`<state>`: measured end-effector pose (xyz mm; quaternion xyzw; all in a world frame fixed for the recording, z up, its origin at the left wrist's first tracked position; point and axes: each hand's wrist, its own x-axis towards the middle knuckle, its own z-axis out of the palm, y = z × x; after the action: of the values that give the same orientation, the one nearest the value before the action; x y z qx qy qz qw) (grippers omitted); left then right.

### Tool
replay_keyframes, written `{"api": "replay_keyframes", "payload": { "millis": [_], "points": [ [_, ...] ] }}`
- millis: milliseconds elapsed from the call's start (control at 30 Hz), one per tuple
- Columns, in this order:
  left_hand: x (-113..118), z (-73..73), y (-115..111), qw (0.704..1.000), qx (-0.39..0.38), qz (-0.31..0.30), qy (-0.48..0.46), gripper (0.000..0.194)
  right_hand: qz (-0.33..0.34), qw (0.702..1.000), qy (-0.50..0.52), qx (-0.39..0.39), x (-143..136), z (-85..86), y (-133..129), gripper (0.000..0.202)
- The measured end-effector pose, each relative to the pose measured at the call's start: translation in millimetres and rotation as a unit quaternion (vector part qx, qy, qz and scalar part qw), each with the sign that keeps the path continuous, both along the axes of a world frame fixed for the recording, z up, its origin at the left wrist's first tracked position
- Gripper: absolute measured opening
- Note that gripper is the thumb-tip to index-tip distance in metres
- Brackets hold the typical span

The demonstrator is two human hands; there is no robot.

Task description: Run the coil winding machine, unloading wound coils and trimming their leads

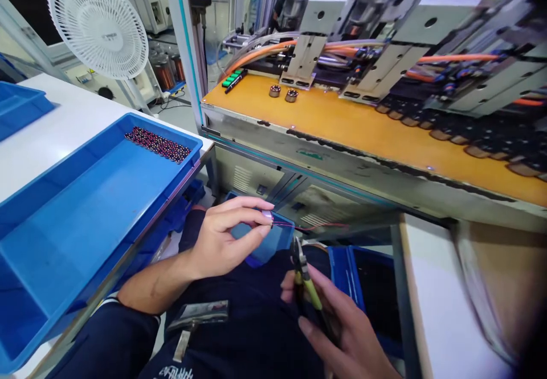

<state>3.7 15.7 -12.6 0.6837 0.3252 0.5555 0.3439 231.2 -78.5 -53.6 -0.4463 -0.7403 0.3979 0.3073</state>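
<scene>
Thumb and fingertips of my left hand (231, 235) pinch a small pale-edged part, mostly hidden by the fingers. Thin red wires (316, 227) run from it out to the right. Lower down, my right hand (348, 322) grips a pair of cutting pliers (311, 290) with yellow and black handles. Their jaws point up, just below the wires; I cannot tell whether they touch them. Beneath both hands a small blue bin (280, 235) shows near my lap.
On the white table at left, a large blue tray (98, 179) holds rows of small dark-red wound parts (158, 144). A machine with an orange worktop (333, 119) stands ahead, carrying two round coils (291, 96). Another blue bin (344, 270) is at right, beside a white tabletop (440, 288). A white fan (100, 28) stands behind.
</scene>
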Motion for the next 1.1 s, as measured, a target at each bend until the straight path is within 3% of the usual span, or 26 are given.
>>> {"api": "replay_keyframes", "payload": {
  "millis": [267, 700, 900, 1100],
  "points": [
    [2.0, -3.0, -2.1, 1.0, 0.007, -0.003, 0.008, 0.018, 0.011, 0.99, 0.104, -0.099, -9.3, 4.4, 7.3, 0.067],
    [0.8, -5.6, 0.3, 1.0, 0.002, -0.009, 0.009, 0.019, 0.009, 0.983, 0.158, -0.092, -22.5, 15.9, 17.9, 0.073],
    [-1.0, -7.4, -0.5, 1.0, -0.004, -0.013, 0.011, 0.019, -0.004, 0.989, 0.125, -0.073, -22.0, 9.9, 19.0, 0.062],
    [-4.6, -14.5, 1.7, 0.999, 0.015, -0.048, 0.017, 0.021, -0.048, 0.977, 0.117, -0.17, -16.2, 6.8, 22.8, 0.047]
  ]
}}
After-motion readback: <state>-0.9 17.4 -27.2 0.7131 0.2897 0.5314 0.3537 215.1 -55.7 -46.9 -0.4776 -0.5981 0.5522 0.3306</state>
